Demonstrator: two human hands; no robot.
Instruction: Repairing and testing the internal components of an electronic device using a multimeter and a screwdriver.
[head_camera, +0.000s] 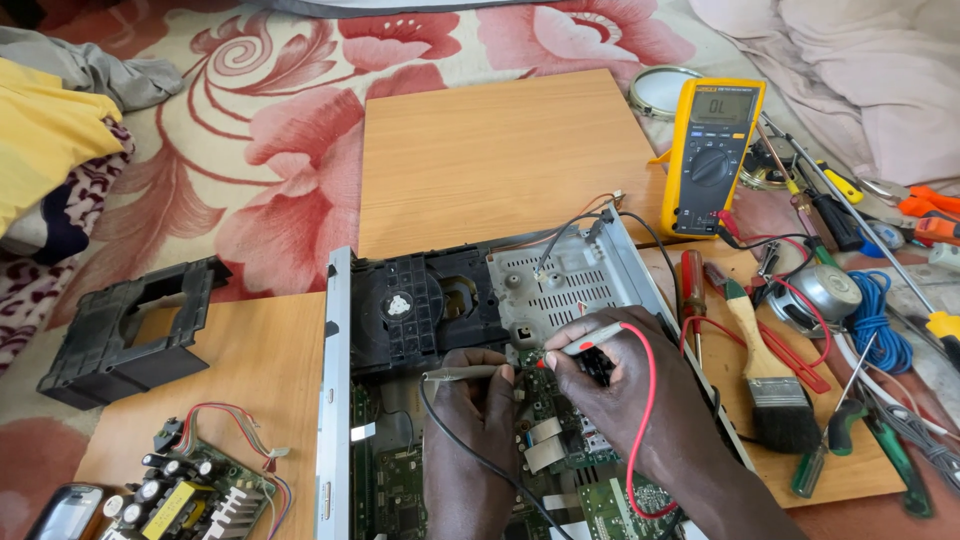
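left hand (478, 395) fingers pinch black probe (455, 374) | right hand (612, 372) pinches red probe (590, 338)

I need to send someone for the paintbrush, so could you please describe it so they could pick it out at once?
Start at the yellow multimeter standing at the far right of the wooden board. Just below it, among the tools on the right, the paintbrush lies beside a red-handled screwdriver. It alone has a pale wooden handle and broad dark bristles.

I am seeing a wooden-handled paintbrush (775, 375) lying just right of my hands, a black plastic frame (130, 330) sitting well left, and a loose green circuit board (195, 490) resting lower left.
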